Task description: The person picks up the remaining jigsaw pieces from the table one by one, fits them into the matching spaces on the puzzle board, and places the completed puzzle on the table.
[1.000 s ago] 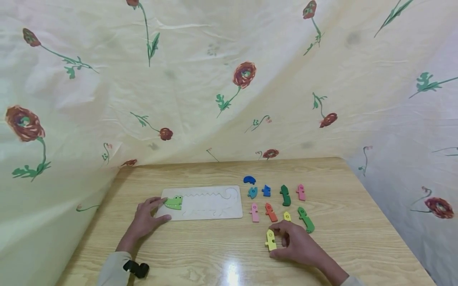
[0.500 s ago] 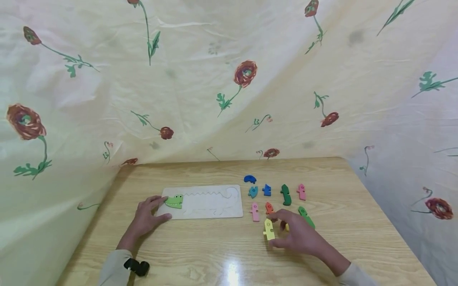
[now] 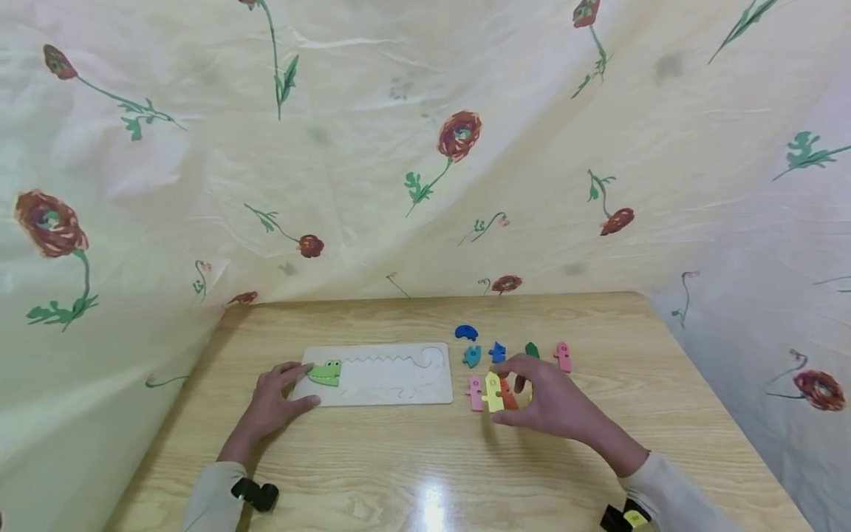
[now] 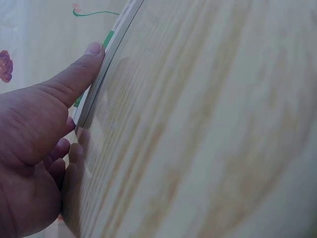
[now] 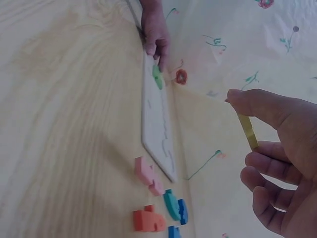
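My right hand pinches a yellow puzzle piece between thumb and fingertips. The piece is held up over the loose pieces and overlaps an orange-red piece in the head view. From the right wrist, the yellow piece shows edge-on, clear of the table. My left hand rests at the left end of a pale puzzle board, thumb extended onto its near side. Its index finger touches a green crocodile-head piece lying on the board. In the left wrist view, the left thumb lies along the board's edge.
Left of the yellow piece lies a light pink piece. Behind are a teal piece, two blue pieces, a dark green piece and another pink piece. A flowered cloth hangs behind the wooden table.
My right hand has carried the yellow piece away from me and slightly left, over the loose pieces. The left hand stays in place on the board.
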`<state>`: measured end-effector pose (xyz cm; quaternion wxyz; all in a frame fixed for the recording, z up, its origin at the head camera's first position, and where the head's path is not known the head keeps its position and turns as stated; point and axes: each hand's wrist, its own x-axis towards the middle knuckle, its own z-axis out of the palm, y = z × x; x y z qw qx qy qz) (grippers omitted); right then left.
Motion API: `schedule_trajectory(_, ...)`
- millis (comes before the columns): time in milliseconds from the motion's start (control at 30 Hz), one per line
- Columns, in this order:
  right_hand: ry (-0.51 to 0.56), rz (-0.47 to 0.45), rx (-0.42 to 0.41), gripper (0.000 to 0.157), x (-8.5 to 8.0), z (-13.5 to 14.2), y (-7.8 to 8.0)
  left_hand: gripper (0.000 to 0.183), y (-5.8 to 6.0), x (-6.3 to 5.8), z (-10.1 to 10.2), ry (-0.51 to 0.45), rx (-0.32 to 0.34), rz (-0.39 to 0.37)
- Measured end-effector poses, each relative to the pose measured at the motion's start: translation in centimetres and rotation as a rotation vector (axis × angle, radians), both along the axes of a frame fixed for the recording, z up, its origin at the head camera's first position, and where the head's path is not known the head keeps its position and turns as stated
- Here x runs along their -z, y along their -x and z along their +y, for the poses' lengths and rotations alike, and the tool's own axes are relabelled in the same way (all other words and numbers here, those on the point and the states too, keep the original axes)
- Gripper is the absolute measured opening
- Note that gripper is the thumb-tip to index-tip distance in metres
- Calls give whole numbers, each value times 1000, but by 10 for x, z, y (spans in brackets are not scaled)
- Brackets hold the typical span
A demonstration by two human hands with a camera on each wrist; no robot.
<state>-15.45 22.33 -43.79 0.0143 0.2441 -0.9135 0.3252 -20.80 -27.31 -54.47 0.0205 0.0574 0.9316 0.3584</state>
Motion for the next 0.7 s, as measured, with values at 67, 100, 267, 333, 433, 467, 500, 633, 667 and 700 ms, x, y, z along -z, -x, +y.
schedule_trajectory(67, 0, 22, 4, 65, -3, -4, 4, 81, 0, 0, 0, 0, 2, 5)
schedule_trajectory(100, 1, 35, 6, 64, -4, -6, 5, 81, 0, 0, -1, 0, 2, 9)
schedule_trajectory(267, 8, 68, 23, 66, -8, -16, 13, 80, 1, 3, -2, -4, 10, 14)
schedule_trajectory(333, 23, 70, 20, 66, -8, -21, 16, 81, 1, 4, -2, -8, 9, 8)
schedule_trajectory(433, 50, 73, 12, 64, -6, -28, 22, 80, 1, 3, -1, -10, 2, -2)
schedule_trajectory(467, 61, 71, 10, 63, -6, -30, 24, 80, 1, 3, -1, -9, -1, -6)
schedule_trajectory(500, 69, 70, 6, 62, -5, -33, 26, 80, 1, 2, -1, -9, -4, -8)
schedule_trajectory(633, 83, 59, 19, 62, -4, -44, 33, 79, 1, 1, 0, -3, -9, -11)
schedule_trajectory(667, 81, 56, 23, 63, -3, -46, 35, 79, 1, 1, 0, -1, -10, -11)
schedule_trajectory(700, 79, 49, 28, 63, -2, -48, 36, 79, 1, 1, 0, 0, -10, -8)
